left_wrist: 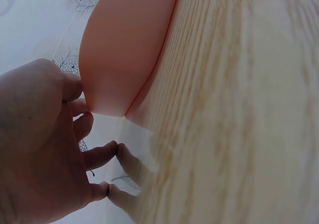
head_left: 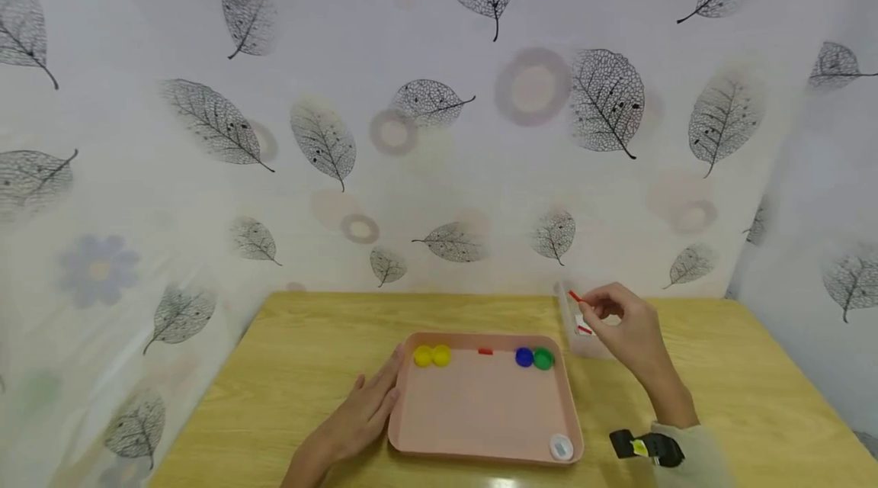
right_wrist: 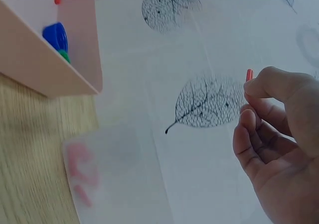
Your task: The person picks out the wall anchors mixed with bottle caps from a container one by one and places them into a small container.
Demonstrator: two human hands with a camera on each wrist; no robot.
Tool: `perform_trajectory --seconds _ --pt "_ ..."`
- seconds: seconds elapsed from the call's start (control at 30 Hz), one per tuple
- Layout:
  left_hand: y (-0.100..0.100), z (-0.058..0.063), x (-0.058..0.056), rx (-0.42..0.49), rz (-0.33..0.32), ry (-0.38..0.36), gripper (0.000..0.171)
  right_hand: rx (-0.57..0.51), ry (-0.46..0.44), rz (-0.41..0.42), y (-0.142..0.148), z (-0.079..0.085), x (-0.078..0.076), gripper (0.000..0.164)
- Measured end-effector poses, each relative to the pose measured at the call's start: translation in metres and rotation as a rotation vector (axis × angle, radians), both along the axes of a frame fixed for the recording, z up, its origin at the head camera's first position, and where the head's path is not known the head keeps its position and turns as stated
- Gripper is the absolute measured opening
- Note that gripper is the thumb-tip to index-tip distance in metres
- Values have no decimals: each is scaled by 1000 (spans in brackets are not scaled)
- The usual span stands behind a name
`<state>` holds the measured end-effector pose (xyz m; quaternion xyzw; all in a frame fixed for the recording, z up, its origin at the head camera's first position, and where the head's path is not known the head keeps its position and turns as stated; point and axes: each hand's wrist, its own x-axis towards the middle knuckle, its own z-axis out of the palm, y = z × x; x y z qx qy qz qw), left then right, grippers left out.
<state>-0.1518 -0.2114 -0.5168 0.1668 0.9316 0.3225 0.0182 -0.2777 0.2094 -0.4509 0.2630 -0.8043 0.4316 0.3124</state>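
Observation:
My right hand [head_left: 627, 328] pinches a short red stick [head_left: 575, 296] between thumb and fingertips, above a translucent plastic box [head_left: 568, 324]; the stick's end [right_wrist: 249, 74] shows in the right wrist view. Inside the box lies another red piece [head_left: 584, 330]. To the left, my left hand [head_left: 357, 415] rests with extended fingers against the left side of a pink tray [head_left: 480, 412]. In the left wrist view, its fingertips touch the tabletop beside the tray wall [left_wrist: 124, 45]. One red piece [head_left: 485, 351] lies near the tray's far edge.
In the tray are two yellow caps [head_left: 432, 355] at back left, a blue cap [head_left: 524, 357] and a green cap [head_left: 543, 358] at back right, and a white round piece [head_left: 561, 447] at front right. A leaf-patterned curtain [head_left: 439, 191] hangs behind the wooden table [head_left: 322, 328].

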Motion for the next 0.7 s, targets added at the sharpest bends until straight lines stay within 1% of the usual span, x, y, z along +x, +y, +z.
perform_trajectory --seconds 0.1,0.27,0.5,0.7 --pt "0 1 1 -1 4 3 59 -28 -26 -31 8 -3 -2 18" --pt "1 0 2 -6 9 9 58 -62 -56 -49 16 -15 -6 16" --pt "1 -3 2 -24 29 30 58 -59 -64 -102 21 -31 -13 13" --pt "3 -2 0 -21 23 42 57 -42 -108 -151 27 -45 -16 12"
